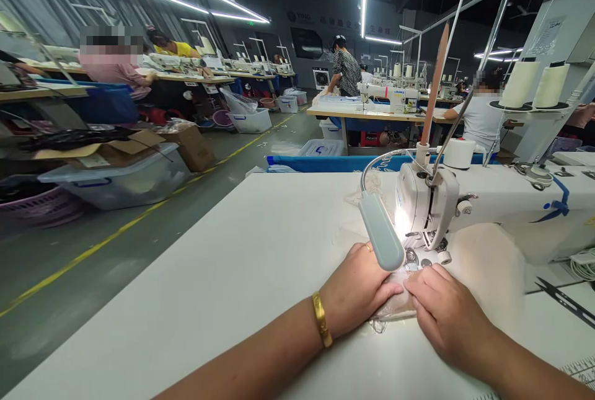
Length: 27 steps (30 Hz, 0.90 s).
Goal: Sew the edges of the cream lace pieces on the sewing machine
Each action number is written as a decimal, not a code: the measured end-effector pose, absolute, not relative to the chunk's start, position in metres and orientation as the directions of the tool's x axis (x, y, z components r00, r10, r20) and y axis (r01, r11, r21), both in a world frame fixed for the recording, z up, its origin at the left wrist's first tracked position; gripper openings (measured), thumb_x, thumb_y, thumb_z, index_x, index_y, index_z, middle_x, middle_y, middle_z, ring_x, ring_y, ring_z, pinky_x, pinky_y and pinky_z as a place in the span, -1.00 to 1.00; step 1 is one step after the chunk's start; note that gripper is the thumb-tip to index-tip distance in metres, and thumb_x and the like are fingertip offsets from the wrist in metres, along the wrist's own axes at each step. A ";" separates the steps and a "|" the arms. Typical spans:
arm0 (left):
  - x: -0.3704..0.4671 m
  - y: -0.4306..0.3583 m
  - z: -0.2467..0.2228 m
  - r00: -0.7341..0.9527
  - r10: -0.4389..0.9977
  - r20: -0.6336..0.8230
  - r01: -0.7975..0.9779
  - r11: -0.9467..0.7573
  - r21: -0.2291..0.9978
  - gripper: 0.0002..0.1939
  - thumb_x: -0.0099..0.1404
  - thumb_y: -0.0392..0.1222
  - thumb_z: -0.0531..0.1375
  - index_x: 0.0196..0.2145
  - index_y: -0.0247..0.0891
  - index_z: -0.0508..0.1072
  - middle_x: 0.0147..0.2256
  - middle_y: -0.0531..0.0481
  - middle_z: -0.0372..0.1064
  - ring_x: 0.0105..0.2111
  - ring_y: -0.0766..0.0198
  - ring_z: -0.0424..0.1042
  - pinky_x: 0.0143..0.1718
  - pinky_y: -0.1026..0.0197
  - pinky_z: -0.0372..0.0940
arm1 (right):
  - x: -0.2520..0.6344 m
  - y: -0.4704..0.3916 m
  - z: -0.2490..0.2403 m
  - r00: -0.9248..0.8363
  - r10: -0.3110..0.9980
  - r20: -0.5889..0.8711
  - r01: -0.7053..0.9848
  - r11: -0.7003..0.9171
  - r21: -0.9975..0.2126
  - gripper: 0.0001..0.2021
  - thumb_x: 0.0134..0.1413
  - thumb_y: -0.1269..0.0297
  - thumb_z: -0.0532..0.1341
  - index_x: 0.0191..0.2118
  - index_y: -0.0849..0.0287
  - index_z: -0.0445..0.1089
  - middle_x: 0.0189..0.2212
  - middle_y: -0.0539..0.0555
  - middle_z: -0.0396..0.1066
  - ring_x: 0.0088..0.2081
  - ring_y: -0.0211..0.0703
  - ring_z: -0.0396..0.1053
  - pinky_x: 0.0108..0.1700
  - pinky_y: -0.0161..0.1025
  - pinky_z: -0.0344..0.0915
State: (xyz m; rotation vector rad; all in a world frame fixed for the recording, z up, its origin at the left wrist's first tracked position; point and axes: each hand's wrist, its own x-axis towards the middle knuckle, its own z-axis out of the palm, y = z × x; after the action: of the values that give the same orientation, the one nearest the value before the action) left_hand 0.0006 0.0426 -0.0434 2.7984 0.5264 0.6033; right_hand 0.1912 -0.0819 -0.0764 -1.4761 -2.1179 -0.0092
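A piece of sheer pale fabric (394,308) lies beneath the needle area of a white sewing machine (425,201). My left hand (356,288), with a gold bangle and a ring, holds the fabric down from the left; the lamp head hides part of its fingers. On the right side, my right hand (449,313) has its fingers pressed together on the same fabric, close to the left thumb. The grey-green lamp head (381,232) hangs over the left fingers and lights the sewing spot. Lacy fabric (367,192) also lies behind the lamp.
Black thread snips (564,301) lie right of my right hand, near a ruler (581,370). Two thread cones (520,84) stand above the machine. Beyond the white table (195,301) are a blue cloth trough (316,164), plastic bins (125,180) and people at other machines.
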 end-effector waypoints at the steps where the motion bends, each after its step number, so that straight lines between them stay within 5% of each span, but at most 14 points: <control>1: 0.001 0.043 -0.043 0.852 0.390 0.349 0.293 -0.908 0.299 -0.78 0.43 -0.05 0.26 -0.11 -0.24 0.54 -0.02 -0.17 0.54 -0.01 -0.08 0.47 0.04 -0.13 0.38 | 0.191 -0.082 -0.076 -0.242 0.867 0.437 0.868 0.394 -0.302 -0.72 0.19 0.62 0.01 -0.18 0.14 0.35 -0.34 0.07 0.33 -0.31 -0.04 0.21 -0.29 -0.13 0.20; 27: 0.001 0.042 -0.039 0.859 0.425 0.286 0.324 -0.883 0.339 -0.81 0.42 -0.07 0.27 -0.11 -0.22 0.53 -0.01 -0.15 0.55 0.01 -0.07 0.49 0.10 -0.14 0.34 | 0.188 -0.082 -0.077 -0.265 0.818 0.511 0.870 0.431 -0.239 -0.68 0.20 0.66 0.01 -0.11 0.18 0.39 -0.37 0.08 0.30 -0.35 -0.04 0.14 -0.34 -0.15 0.08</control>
State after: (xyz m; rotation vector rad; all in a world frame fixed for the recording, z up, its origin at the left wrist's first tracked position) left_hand 0.0014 0.0415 -0.0390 2.7544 0.5664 0.5168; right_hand 0.1876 -0.0825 -0.0773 -1.4165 -2.1161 -0.1202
